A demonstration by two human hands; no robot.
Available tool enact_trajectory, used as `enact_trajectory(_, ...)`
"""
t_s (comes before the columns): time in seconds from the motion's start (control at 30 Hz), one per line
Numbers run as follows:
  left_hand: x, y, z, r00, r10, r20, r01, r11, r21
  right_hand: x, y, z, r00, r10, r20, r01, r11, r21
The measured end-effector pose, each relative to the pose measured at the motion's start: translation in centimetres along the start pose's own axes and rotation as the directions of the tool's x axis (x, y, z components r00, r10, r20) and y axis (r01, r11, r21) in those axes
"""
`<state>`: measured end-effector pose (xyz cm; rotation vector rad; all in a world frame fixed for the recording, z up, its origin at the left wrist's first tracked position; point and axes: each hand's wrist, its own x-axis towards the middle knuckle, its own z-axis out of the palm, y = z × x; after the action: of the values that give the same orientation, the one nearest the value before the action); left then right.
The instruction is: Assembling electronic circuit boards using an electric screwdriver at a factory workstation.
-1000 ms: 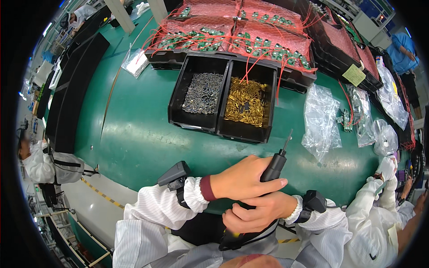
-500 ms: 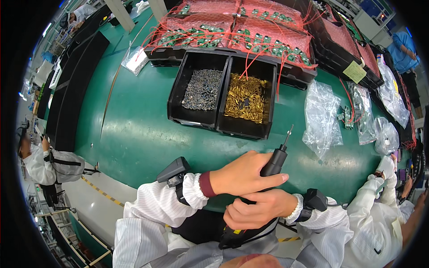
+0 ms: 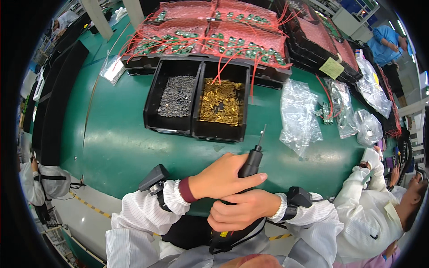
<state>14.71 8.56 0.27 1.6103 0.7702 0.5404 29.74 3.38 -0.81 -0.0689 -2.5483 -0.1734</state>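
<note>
Two black bins [image 3: 219,133] sit beyond the left hand [image 3: 218,176], farther from the right hand [image 3: 245,209]. Nearer, the black screwdriver [image 3: 251,162] is grasped by both, left around its front part, right with fingers curled about its lower body, its long axis slanting forward and rightward from them. Cylindrical and dark, it steps down to a slim silvery bit [image 3: 262,136] just ahead of the left hand.

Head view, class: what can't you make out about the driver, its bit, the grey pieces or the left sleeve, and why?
All in the head view:
Driver, middle: hidden by the left hand and right hand.
Bit: tip too small to tell its shape.
Grey pieces: too small and heaped to count.
Left sleeve: upper end cut off by the lower edge.
</note>
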Motion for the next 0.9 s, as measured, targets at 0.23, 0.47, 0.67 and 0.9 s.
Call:
enact_trajectory(0.23, 0.4, -0.1, 0.3, 0.999, 0.005, 0.035, -0.006, 1.000, 0.024, -0.1, 0.1, -0.2, 0.999, -0.005, -0.042, 0.005, 1.000, -0.012)
enact_trajectory(0.47, -0.1, -0.2, -0.3, 0.997, -0.083, 0.007, 0.083, 0.997, -0.005, -0.2, 0.0, 0.8, 0.998, -0.012, -0.064, 0.011, 1.000, -0.007)
enact_trajectory(0.67, 0.6, -1.2, 0.3, 0.997, -0.077, 0.012, 0.078, 0.997, -0.018, -0.9, 0.0, 0.8, 0.998, -0.048, 0.029, 0.049, 0.998, -0.049)
enact_trajectory(0.9, 0.2, -0.7, 0.5, 0.995, -0.090, -0.035, 0.086, 0.990, -0.108, -0.3, 0.3, 1.1, 0.993, -0.040, -0.112, 0.029, 0.994, -0.104)
